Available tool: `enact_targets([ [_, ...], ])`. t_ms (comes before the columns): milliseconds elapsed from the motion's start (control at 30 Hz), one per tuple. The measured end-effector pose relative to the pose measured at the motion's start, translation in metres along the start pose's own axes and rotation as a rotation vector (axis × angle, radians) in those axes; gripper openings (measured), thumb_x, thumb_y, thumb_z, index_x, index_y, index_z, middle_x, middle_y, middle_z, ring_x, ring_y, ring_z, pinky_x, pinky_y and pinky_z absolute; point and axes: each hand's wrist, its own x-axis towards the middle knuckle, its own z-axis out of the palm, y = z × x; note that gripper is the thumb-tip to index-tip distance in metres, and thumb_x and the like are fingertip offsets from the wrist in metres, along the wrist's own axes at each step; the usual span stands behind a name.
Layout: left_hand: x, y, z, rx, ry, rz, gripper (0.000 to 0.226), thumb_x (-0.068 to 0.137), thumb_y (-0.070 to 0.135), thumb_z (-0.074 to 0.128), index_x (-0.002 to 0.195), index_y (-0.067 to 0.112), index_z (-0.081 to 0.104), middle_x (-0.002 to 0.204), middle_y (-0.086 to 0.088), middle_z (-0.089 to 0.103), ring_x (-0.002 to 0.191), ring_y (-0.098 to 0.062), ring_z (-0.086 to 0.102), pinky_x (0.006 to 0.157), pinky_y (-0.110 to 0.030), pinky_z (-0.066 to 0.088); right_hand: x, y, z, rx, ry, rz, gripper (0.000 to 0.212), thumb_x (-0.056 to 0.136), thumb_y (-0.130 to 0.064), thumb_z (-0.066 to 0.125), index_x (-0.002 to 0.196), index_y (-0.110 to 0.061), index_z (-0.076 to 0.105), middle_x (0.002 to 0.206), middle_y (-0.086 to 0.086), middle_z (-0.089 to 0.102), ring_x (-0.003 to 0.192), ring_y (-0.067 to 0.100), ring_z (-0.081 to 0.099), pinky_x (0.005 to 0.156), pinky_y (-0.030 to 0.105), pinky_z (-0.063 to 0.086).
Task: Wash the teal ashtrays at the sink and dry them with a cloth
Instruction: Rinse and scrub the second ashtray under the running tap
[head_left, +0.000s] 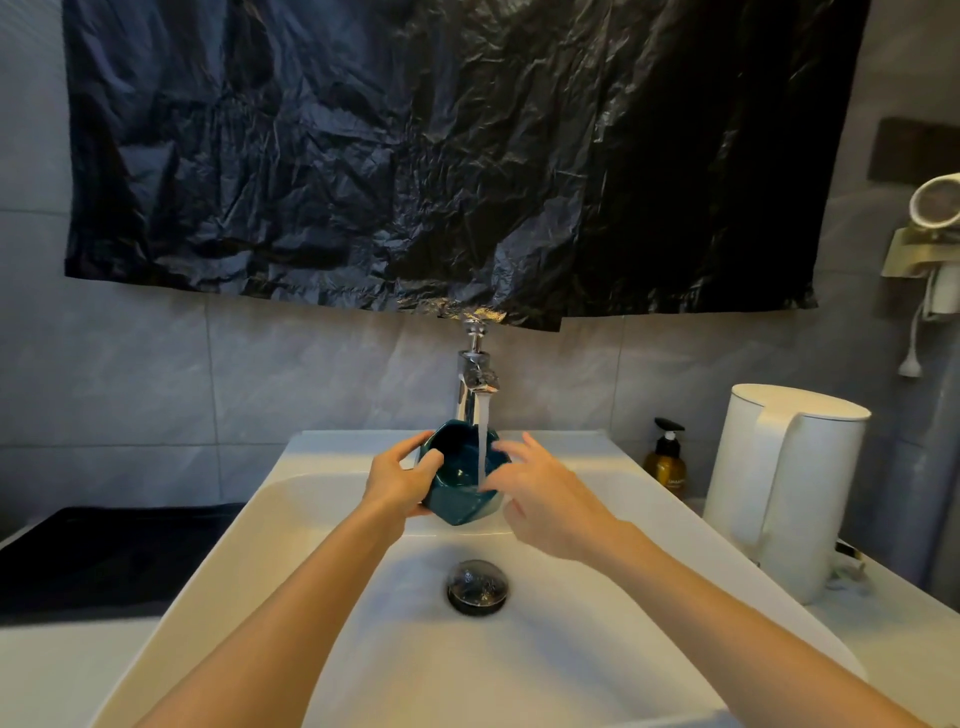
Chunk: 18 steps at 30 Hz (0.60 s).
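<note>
I count one ashtray (457, 506) in view, teal and faceted. It is held over the sink (571, 649), tilted so its mouth faces me, right under the tap (475, 374). One stream of water (482, 441) runs from the spout down into the bowl near its right rim.

My left hand (400, 480) is clamped on the ashtray, with the thumb hooked over the near-left rim and the fingers curled round the outer wall. My right hand (545, 499) is just beside the ashtray's right edge. Its fingers are spread and relaxed and grip nothing. The fingertips sit at the stream, but I cannot tell whether they touch the rim. So there are two hands, and only one is holding.

One round metal drain (477, 587) sits in the middle of the basin, nearer me than the ashtray.

On the counter to the right stand two things — one amber pump bottle (666, 457) with a black top, and one white kettle (779, 483) nearer me. One hair dryer (935, 202) hangs in a wall bracket at the far right. One crinkled black plastic sheet (415, 156) covers the wall above the tap. One flat black surface (104, 556) lies left of the sink.
</note>
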Motion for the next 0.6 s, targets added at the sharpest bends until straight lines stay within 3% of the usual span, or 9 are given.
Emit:
enact_targets([
  [67, 0.001, -0.002, 0.001, 0.031, 0.014, 0.019, 0.035, 0.094, 0.014, 0.055, 0.128, 0.024, 0.056, 0.132, -0.013, 0.053, 0.116, -0.035, 0.053, 0.081, -0.046, 0.055, 0.001, -0.007, 0.003, -0.115, -0.053, -0.074, 0.048, 0.084, -0.001, 0.047, 0.127, -0.02, 0.061, 0.12, 0.005, 0.067, 0.126, 0.021, 0.048, 0.12, 0.031, -0.008],
  [167, 0.0, -0.006, 0.004, 0.051, -0.042, 0.022, 0.034, 0.096, 0.014, 0.051, 0.128, 0.024, 0.056, 0.129, -0.013, 0.055, 0.111, -0.034, 0.055, 0.078, -0.045, 0.055, 0.011, -0.014, 0.01, -0.03, -0.1, -0.11, 0.055, 0.081, -0.009, 0.058, 0.133, -0.024, 0.052, 0.128, 0.001, 0.061, 0.13, 0.027, 0.039, 0.12, 0.038, 0.019],
  [200, -0.001, -0.006, 0.005, 0.06, -0.065, 0.016, 0.034, 0.097, 0.014, 0.05, 0.129, 0.022, 0.055, 0.128, -0.013, 0.056, 0.109, -0.034, 0.056, 0.076, -0.043, 0.056, 0.014, -0.013, 0.013, -0.06, -0.131, -0.145, 0.059, 0.079, -0.014, 0.062, 0.136, -0.024, 0.047, 0.133, -0.001, 0.057, 0.132, 0.026, 0.037, 0.12, 0.044, 0.016],
  [300, 0.0, -0.008, 0.005, 0.098, -0.114, 0.013, 0.033, 0.097, 0.015, 0.048, 0.129, 0.021, 0.055, 0.127, -0.014, 0.057, 0.109, -0.035, 0.057, 0.078, -0.044, 0.056, 0.018, -0.008, 0.018, -0.332, -0.16, -0.206, 0.07, 0.08, -0.031, 0.064, 0.144, -0.019, 0.037, 0.144, 0.001, 0.047, 0.137, 0.022, 0.038, 0.114, 0.055, -0.019],
  [400, 0.001, -0.01, 0.005, 0.114, -0.115, 0.01, 0.033, 0.097, 0.014, 0.048, 0.129, 0.021, 0.056, 0.127, -0.015, 0.057, 0.108, -0.034, 0.057, 0.073, -0.041, 0.056, 0.013, -0.006, 0.018, -0.46, -0.114, -0.159, 0.065, 0.087, -0.036, 0.059, 0.142, -0.01, 0.037, 0.127, 0.009, 0.061, 0.125, 0.027, 0.052, 0.11, 0.051, -0.027],
  [533, 0.003, -0.014, 0.006, 0.121, -0.121, -0.006, 0.033, 0.098, 0.015, 0.047, 0.129, 0.021, 0.055, 0.125, -0.014, 0.057, 0.109, -0.034, 0.056, 0.074, -0.043, 0.056, 0.01, -0.015, 0.024, -0.195, -0.116, -0.13, 0.063, 0.085, -0.036, 0.065, 0.141, -0.02, 0.041, 0.137, 0.002, 0.056, 0.139, 0.027, 0.036, 0.112, 0.039, -0.018],
  [600, 0.003, -0.016, 0.006, 0.143, -0.15, -0.01, 0.034, 0.098, 0.015, 0.046, 0.131, 0.02, 0.055, 0.124, -0.015, 0.057, 0.107, -0.034, 0.058, 0.069, -0.04, 0.056, 0.013, -0.011, 0.025, -0.184, -0.136, -0.176, 0.064, 0.084, -0.042, 0.065, 0.14, -0.022, 0.042, 0.139, -0.002, 0.053, 0.14, 0.021, 0.034, 0.111, 0.044, -0.022],
])
